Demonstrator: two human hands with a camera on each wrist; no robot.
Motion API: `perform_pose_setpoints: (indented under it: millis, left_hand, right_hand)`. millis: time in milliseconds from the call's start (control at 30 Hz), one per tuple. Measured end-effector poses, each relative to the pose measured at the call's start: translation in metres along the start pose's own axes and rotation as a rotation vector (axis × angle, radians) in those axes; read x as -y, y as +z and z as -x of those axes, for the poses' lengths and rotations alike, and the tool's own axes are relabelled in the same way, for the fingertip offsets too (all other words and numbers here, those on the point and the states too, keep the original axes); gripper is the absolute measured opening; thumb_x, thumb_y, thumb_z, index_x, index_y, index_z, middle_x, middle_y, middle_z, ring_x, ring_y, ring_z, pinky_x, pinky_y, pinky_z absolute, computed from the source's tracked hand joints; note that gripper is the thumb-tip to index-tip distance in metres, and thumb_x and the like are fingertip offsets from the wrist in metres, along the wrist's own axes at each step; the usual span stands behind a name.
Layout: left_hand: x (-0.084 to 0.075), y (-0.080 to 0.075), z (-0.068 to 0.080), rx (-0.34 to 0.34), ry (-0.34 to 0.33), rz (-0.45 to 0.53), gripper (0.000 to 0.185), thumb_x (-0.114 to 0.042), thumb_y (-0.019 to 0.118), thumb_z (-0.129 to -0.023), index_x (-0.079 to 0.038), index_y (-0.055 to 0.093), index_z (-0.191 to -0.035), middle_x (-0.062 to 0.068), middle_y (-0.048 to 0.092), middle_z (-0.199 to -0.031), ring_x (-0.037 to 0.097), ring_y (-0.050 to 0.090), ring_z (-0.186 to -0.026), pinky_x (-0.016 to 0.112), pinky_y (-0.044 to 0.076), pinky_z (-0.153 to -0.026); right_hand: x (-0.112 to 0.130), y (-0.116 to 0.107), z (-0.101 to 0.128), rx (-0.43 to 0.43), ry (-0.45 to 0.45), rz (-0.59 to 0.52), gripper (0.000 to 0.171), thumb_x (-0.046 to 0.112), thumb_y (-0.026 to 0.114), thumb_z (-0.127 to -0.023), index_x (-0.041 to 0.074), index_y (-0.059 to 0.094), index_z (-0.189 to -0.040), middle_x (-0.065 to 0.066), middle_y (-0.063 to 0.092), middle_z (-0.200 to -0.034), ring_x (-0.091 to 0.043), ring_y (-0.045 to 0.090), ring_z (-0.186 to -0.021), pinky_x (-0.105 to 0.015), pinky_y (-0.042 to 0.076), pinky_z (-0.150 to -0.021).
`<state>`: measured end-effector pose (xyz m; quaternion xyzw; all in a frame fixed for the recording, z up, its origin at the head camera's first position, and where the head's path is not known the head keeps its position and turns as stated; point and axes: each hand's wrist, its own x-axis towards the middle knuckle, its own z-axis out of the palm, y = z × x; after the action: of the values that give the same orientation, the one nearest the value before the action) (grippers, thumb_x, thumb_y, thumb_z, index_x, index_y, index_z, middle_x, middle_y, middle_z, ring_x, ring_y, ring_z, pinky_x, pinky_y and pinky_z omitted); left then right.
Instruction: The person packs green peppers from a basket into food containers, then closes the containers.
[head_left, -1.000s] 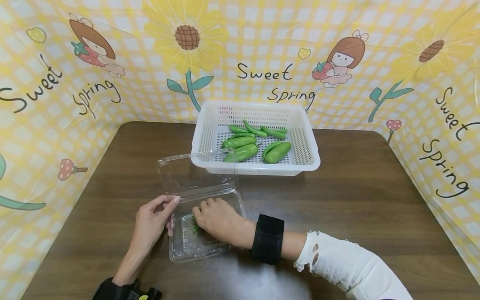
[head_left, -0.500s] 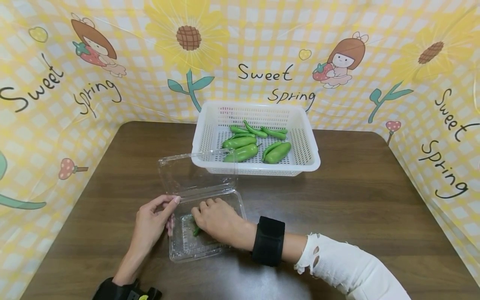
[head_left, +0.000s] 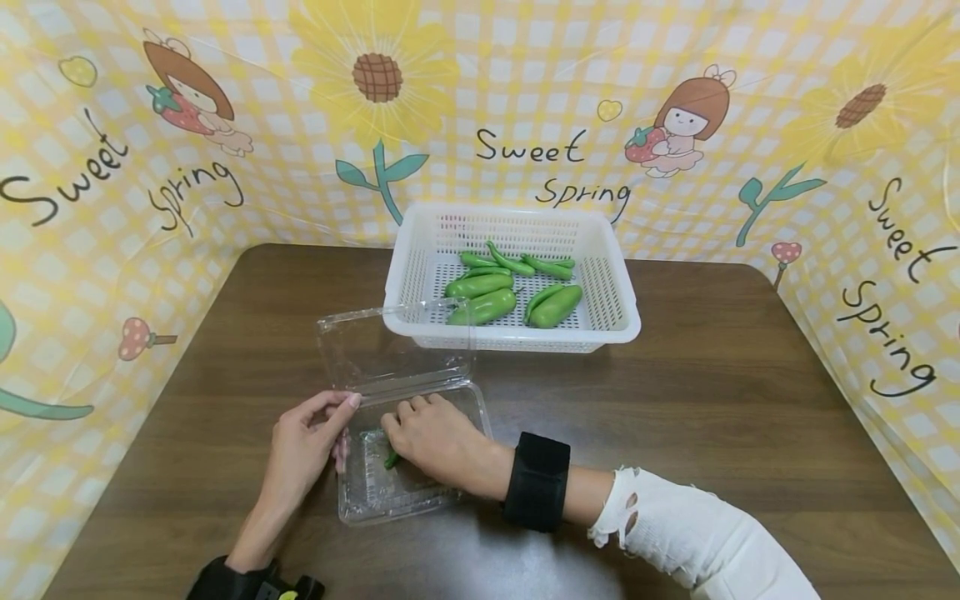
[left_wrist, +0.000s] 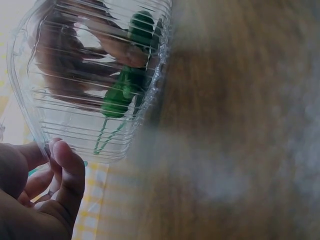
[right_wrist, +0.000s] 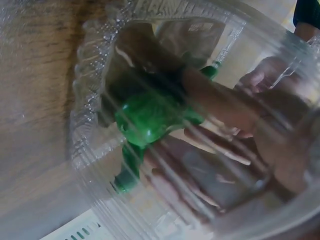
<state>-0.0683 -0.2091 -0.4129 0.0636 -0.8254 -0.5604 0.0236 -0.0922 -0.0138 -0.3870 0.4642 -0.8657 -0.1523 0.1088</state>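
Observation:
A clear plastic clamshell box (head_left: 367, 502) lies on the table with its lid (head_left: 393, 354) tipped back. My left hand (head_left: 300, 437) pinches the box's left edge near the hinge between thumb and fingers. Inside the box is my right hand (head_left: 435, 442), its back covering most of what lies below. A green pepper tip (head_left: 391, 460) peeks out beside its thumb. Through the ribbed wall in the left wrist view, fingers grip green peppers (left_wrist: 117, 100) close to the box floor. The right wrist view shows a rounded green pepper (right_wrist: 142, 120) among the thumb and fingers.
Behind the box stands a white perforated basket (head_left: 622, 321) holding several green peppers (head_left: 483, 306), large and slim. The lid overlaps its front left corner in the head view. A yellow checked cloth (head_left: 525, 50) rises around the brown table (head_left: 712, 375).
My right hand has shifted very slightly left within the box, and the bit of green pepper beside its thumb looks different. My left hand keeps its hold on the edge.

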Motion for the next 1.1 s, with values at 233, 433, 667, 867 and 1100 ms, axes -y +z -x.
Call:
perform_pose_setpoints:
  millis: [233, 433, 667, 867, 1100]
  left_hand:
    - [0.001, 0.0, 0.001, 0.001, 0.0, -0.004, 0.035, -0.039, 0.063, -0.097, -0.006, 0.069, -0.109, 0.018, 0.062, -0.065, 0.022, 0.056, -0.039, 0.037, 0.052, -0.038]
    - [0.001, 0.0, 0.001, -0.001, 0.008, 0.001, 0.034, -0.038, 0.063, -0.097, -0.006, 0.069, -0.109, 0.016, 0.062, -0.065, 0.022, 0.056, -0.039, 0.037, 0.052, -0.038]
    - [0.0, 0.001, 0.001, -0.004, 0.019, 0.006, 0.034, -0.037, 0.064, -0.097, -0.006, 0.07, -0.109, 0.019, 0.062, -0.067, 0.022, 0.055, -0.039, 0.037, 0.051, -0.038]
    - [-0.001, 0.001, 0.0, -0.007, 0.02, 0.003, 0.033, -0.037, 0.064, -0.097, -0.007, 0.07, -0.109, 0.017, 0.063, -0.066, 0.022, 0.055, -0.039, 0.036, 0.051, -0.038]
    - [0.0, 0.001, 0.0, -0.001, 0.016, 0.003, 0.033, -0.036, 0.064, -0.097, -0.008, 0.069, -0.112, 0.017, 0.064, -0.067, 0.023, 0.056, -0.04, 0.036, 0.051, -0.039]
  right_hand:
    - [0.0, 0.001, 0.001, -0.021, -0.01, 0.025, 0.022, 0.037, 0.056, -0.098, 0.018, 0.06, -0.11, 0.004, 0.067, -0.102, -0.01, 0.066, -0.093, -0.023, 0.058, -0.078]
    - [0.0, 0.0, 0.002, -0.026, -0.013, 0.031, 0.022, 0.037, 0.055, -0.099, 0.019, 0.061, -0.11, 0.004, 0.067, -0.101, -0.01, 0.066, -0.092, -0.022, 0.057, -0.077]
    - [-0.004, -0.005, 0.006, -0.041, -0.034, -0.003, 0.022, 0.034, 0.057, -0.099, 0.017, 0.062, -0.113, 0.003, 0.068, -0.103, -0.01, 0.066, -0.093, -0.023, 0.057, -0.081]
    - [-0.012, -0.015, 0.01, -0.021, -0.077, -0.079, 0.024, 0.032, 0.062, -0.097, 0.017, 0.062, -0.115, 0.002, 0.067, -0.108, -0.012, 0.066, -0.099, -0.025, 0.056, -0.088]
    - [-0.024, -0.026, 0.015, -0.01, -0.135, -0.155, 0.022, 0.026, 0.066, -0.094, 0.016, 0.062, -0.114, 0.003, 0.066, -0.106, -0.012, 0.064, -0.096, -0.022, 0.056, -0.083]
